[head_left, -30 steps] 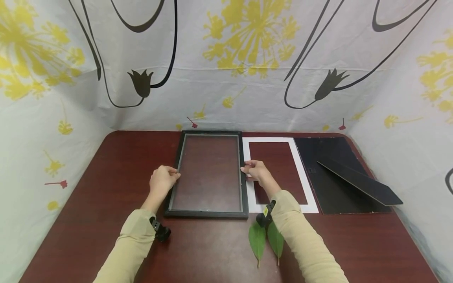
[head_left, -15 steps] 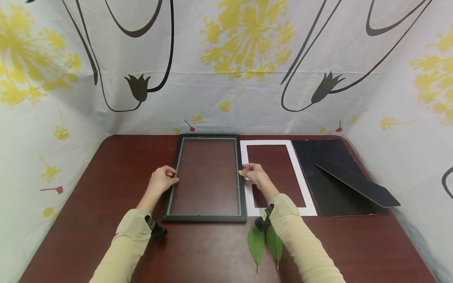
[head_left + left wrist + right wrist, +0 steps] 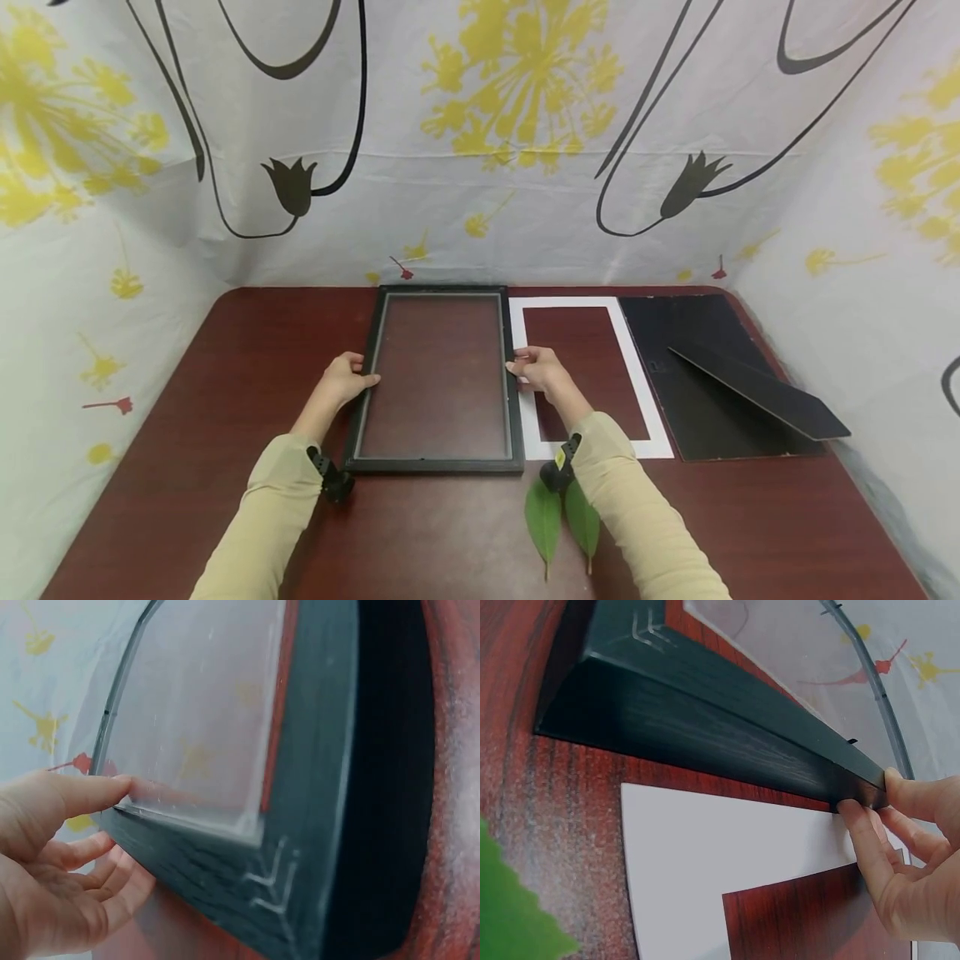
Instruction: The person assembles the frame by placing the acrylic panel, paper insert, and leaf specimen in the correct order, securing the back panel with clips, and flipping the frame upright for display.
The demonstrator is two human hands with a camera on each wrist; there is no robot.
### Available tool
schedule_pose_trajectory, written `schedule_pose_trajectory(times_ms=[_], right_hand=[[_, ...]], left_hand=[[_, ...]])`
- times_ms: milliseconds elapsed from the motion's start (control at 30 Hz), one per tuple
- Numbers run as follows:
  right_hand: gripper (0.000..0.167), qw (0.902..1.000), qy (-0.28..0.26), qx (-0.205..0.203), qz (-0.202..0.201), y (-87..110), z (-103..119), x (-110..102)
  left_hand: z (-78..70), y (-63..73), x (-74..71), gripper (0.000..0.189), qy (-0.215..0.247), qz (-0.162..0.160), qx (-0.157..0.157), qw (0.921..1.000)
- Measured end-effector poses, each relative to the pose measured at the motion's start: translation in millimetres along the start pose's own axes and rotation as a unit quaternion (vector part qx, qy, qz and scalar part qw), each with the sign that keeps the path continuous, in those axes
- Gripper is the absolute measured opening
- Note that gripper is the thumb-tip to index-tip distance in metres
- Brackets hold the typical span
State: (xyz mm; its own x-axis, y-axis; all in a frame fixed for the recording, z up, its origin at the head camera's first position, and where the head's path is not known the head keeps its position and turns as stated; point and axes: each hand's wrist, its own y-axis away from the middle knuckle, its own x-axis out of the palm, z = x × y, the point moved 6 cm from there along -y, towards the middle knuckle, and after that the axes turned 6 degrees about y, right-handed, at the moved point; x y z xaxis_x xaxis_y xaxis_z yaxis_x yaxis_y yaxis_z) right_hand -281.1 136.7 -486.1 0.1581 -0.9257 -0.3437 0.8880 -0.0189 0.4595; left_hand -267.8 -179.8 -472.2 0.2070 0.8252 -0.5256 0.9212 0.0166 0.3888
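A black picture frame [image 3: 433,467] lies face down on the table, a clear pane [image 3: 442,375] set inside it. At its left side my left hand [image 3: 339,383] grips the edge; in the left wrist view the thumb [image 3: 94,793] rests by the inner rim while the other fingers curl along the outer side. My right hand [image 3: 545,372] pinches the right side, with the thumb on top and the fingertips [image 3: 851,810] against the outer wall, as the right wrist view shows. A white mat board [image 3: 637,367] lies just right of the frame, partly under the right hand.
Farther right is a black backing board [image 3: 712,417] with its easel stand [image 3: 757,387] raised at an angle. Two green leaves [image 3: 543,521] lie near the right wrist. A patterned sheet [image 3: 450,200] hangs behind the dark red table [image 3: 262,350].
The head view has shifted slightly. My left hand's fingers have slid a little outward along the frame's left edge, while the right hand keeps its hold. The frame shows no clear movement.
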Motion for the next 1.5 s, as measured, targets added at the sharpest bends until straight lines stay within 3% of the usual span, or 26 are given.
schedule_pose_trajectory(times_ms=[300,467,700,800,900,1000,1133,1300,1500], right_hand=[[0.046,0.9998,0.013,-0.011,0.007,-1.9,1,1],[0.055,0.9984,0.05,-0.022,-0.011,-0.5,3,0],[0.053,0.9969,0.07,-0.024,-0.028,1.1,6,0],[0.054,0.9973,0.065,-0.019,-0.028,1.0,6,1],[0.056,0.9975,0.062,-0.019,-0.026,0.6,5,1],[0.057,0.9975,0.062,-0.022,-0.027,0.7,2,0],[0.056,0.9972,0.066,-0.025,-0.024,0.6,1,-1],[0.053,0.9984,0.052,-0.021,-0.006,1.4,-1,-5],[0.044,0.9988,-0.041,-0.009,0.024,3.4,-5,-10]], left_hand=[[1.7,2.8,8.8,0.082,0.0,0.014,-0.01,0.9999],[-1.3,2.7,10.0,0.083,-0.031,0.002,-0.008,0.9995],[-2.8,4.5,6.8,0.082,-0.062,-0.005,-0.004,0.998],[-0.9,3.5,3.6,0.079,-0.029,0.016,0.007,0.9994],[6.2,1.3,-0.1,0.071,0.036,0.052,0.01,0.9979],[15.8,-1.8,-2.0,0.061,0.109,0.077,-0.001,0.991],[21.8,-5.5,-4.0,0.054,0.177,0.077,-0.006,0.9812],[22.4,-7.6,-2.4,0.054,0.208,0.072,-0.013,0.9754],[29.2,-5.5,-5.2,0.055,0.203,0.067,-0.024,0.9766]])
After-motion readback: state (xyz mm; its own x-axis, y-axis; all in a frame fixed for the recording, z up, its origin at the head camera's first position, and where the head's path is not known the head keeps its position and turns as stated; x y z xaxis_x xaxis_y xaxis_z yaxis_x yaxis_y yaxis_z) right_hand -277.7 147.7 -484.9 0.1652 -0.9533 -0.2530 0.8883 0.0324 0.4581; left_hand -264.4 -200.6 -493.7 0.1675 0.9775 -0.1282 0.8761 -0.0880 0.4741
